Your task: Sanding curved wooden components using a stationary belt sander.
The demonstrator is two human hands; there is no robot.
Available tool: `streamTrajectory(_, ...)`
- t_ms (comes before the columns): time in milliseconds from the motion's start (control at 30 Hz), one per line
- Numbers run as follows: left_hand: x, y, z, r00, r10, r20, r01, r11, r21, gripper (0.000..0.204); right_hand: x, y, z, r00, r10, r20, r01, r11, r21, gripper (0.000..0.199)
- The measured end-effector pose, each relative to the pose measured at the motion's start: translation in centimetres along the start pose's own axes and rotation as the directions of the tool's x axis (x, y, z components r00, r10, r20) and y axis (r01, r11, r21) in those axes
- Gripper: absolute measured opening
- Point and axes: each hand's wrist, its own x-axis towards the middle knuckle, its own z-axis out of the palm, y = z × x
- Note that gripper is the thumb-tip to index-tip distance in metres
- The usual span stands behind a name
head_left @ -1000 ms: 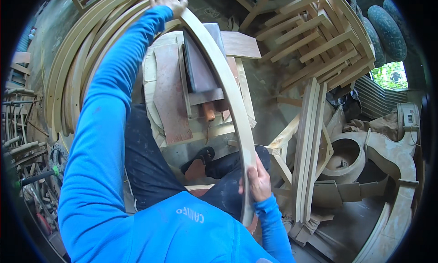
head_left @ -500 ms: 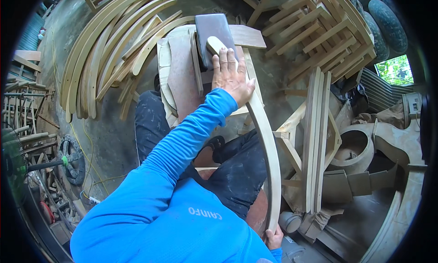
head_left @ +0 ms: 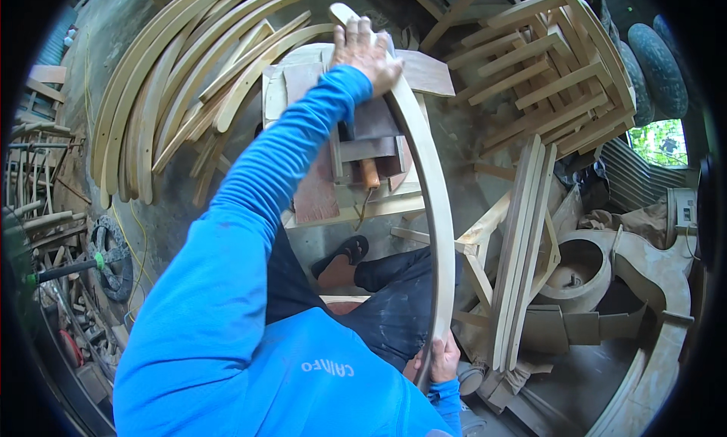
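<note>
A long, curved wooden strip (head_left: 434, 181), pale and smooth, runs from the far end of the work stand down to my right side. My left hand (head_left: 366, 56) lies over its far end, fingers across the top and thumb on the right edge. Low by my right hip, my right hand (head_left: 441, 358) is closed around the near end. Under the strip and my left forearm is a dark grey flat surface (head_left: 372, 119), partly hidden, like that of a belt sander. An orange-brown handle (head_left: 369, 173) sticks out below it.
Several curved strips (head_left: 155, 81) are heaped at the left. Wooden frames (head_left: 549, 66) stand at the back right, with straight bars (head_left: 522, 255) leaning nearer me. A brown board (head_left: 425, 72) belongs to the stand. A spoked wheel (head_left: 112, 259) sits at the left.
Both hands have moved the strip forward, away from me, so its tip reaches past the grey surface. My body leans farther forward, and the orange-brown handle has come into sight.
</note>
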Motion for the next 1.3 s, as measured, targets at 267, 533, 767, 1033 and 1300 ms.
streamTrajectory(267,9.6,-7.1,-2.6,0.990,-0.056,0.129,0.066,0.995,-0.078,0.077,7.6,-7.6,6.5,0.991,-0.050,0.125,0.051,0.999,-0.005,0.066)
streamTrajectory(533,12.0,-14.4,-4.8,0.798,0.601,-0.040,-0.602,0.794,-0.083,0.055,12.3,-12.1,10.0,0.972,-0.094,0.214,0.093,0.996,0.016,0.061)
streamTrajectory(767,6.0,-6.0,-1.2,0.986,-0.143,0.085,0.131,0.982,0.137,0.076,6.0,-5.5,3.3,0.977,-0.033,0.209,0.036,0.999,-0.008,0.061)
streamTrajectory(1033,-12.3,1.7,-4.3,0.971,0.175,0.163,-0.186,0.981,0.059,0.089,-6.5,7.1,-6.6,1.000,0.019,0.023,-0.018,0.999,-0.040,0.040)
streamTrajectory(1300,-22.6,11.7,-15.8,0.294,0.940,0.172,-0.922,0.326,-0.206,0.061,-10.8,1.9,-10.9,0.766,-0.637,-0.090,0.370,0.551,-0.748,0.037)
